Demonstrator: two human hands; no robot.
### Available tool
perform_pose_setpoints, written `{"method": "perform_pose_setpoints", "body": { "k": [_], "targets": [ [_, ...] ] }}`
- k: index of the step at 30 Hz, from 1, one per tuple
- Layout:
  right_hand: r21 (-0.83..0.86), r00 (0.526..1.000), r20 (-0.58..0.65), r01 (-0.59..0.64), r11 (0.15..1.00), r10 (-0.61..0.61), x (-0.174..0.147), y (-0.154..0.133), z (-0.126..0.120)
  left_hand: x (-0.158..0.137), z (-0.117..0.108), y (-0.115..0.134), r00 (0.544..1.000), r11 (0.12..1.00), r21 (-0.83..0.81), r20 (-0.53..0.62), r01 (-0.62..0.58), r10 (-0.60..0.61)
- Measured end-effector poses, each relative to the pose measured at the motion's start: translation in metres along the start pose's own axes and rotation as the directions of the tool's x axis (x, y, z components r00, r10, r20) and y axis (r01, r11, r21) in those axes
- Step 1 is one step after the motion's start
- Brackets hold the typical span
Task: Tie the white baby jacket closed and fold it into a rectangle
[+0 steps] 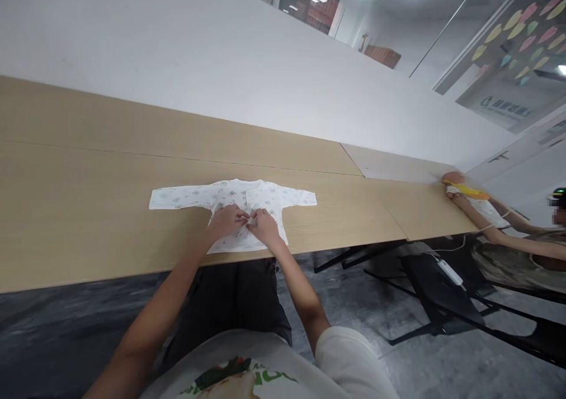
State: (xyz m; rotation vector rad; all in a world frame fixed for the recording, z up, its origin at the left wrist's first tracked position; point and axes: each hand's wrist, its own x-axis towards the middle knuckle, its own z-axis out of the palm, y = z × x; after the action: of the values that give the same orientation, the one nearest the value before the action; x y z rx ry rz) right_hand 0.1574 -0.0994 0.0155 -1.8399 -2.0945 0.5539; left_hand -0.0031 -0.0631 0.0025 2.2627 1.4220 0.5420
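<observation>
A small white baby shirt (267, 195) with a scattered print lies spread on the wooden table, sleeves stretched out to both sides and its neckline facing away from me. My left hand (228, 220) rests over the shirt's front, fingers bent and pinched on the cloth near the middle. Close beside it, my right hand (264, 227) grips the fabric at the centre front, its fingertips almost meeting those of the left. Whatever small part of the shirt lies between the fingertips is mostly hidden.
The long wooden table (110, 234) runs along a white wall (177, 63). At its far right end another person's arms (481, 225) reach toward yellow and white items (471, 193). Black folding chairs (442, 293) stand below, with a white power strip (450, 272) on one.
</observation>
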Motion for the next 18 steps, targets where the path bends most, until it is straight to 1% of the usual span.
{"method": "perform_pose_setpoints", "body": {
  "k": [6,10,13,18],
  "targets": [
    [-0.065,0.997,-0.072,-0.016,0.998,0.012,-0.005,0.0,0.001,0.0,0.005,0.002,0.999,1.0,-0.012,-0.038,0.021,-0.022],
    [-0.12,0.995,-0.088,-0.048,0.992,0.038,-0.001,-0.002,0.002,0.0,0.008,0.001,0.998,0.998,-0.051,-0.046,0.041,-0.044],
    [-0.122,0.996,-0.07,-0.064,0.99,0.056,0.004,0.0,0.001,0.001,0.009,0.0,0.996,0.994,-0.095,-0.061,0.054,-0.06],
    [-0.126,0.999,0.017,-0.04,0.991,0.042,0.011,0.004,-0.008,-0.001,0.01,0.004,0.996,0.994,-0.074,-0.038,0.078,-0.081]
  ]
}}
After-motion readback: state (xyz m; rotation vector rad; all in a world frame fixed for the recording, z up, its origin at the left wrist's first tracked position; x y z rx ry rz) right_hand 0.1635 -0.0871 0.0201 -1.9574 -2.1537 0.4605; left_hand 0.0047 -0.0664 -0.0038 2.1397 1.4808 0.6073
